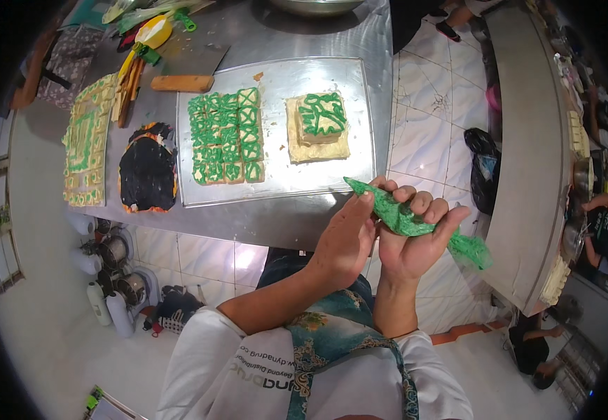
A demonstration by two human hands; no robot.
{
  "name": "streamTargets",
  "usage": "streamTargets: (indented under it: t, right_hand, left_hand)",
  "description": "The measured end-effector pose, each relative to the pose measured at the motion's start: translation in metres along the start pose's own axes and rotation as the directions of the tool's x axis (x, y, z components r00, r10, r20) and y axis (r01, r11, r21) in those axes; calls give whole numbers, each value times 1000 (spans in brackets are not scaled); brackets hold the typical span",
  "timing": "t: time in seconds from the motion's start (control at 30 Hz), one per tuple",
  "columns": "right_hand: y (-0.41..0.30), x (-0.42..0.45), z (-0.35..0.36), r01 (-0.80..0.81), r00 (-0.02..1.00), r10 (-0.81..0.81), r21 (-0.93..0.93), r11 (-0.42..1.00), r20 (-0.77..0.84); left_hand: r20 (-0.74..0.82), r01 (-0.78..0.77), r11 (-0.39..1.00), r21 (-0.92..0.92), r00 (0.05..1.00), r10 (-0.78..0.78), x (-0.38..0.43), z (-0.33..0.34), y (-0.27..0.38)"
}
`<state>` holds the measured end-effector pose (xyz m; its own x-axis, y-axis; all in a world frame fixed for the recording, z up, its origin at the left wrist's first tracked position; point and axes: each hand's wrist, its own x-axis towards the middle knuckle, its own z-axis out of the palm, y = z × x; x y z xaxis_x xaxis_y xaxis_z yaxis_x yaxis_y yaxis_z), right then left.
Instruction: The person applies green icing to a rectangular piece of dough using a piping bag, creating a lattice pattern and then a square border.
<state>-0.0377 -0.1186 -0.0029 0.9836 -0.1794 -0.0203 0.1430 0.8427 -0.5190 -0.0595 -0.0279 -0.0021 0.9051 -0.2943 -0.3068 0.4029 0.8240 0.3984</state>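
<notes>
Both my hands hold a piping bag of green icing (pixel 401 218) in front of the table's near edge, its tip pointing up and left. My right hand (pixel 409 236) cups the bag's body, with the twisted end hanging out past the thumb. The fingers of my left hand (pixel 351 226) pinch near the tip. Beyond them lies a metal tray (pixel 277 184) on the steel table. On its right stands a small square cake (pixel 322 121) with green lines, atop a wider cream-coloured layer. On its left sit rows of small cake squares (pixel 225 136) piped with green.
Left of the tray lie a black-iced cake (pixel 148 168) with orange edging and a cream cake (pixel 86 142) with green piping. A wood-handled scraper (pixel 182 83), a yellow bowl (pixel 154 32) and a metal bowl (pixel 317 5) are at the back. Other people are around the room's edges.
</notes>
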Motion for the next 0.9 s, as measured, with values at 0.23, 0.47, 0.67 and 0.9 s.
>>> streamTargets:
  t: [0.23,0.47,0.67,0.9]
  right_hand:
    - [1,3,5,11,999,-10,-20,1000,40]
    - [4,8,15,63,997,-58,-105,992,54]
    - [-9,17,8,-9,1000,9,3,1000,-9]
    - [-30,31,5,12,1000,-13,46,999,18]
  left_hand:
    - [-48,19,987,-162,999,-27,9,12,4]
    - [17,17,987,-158,1000,-15,7,5,10]
    - [-55,138,987,-86,988,-143,3,7,12]
    - [39,176,964,199,982,-187,-1,0,7]
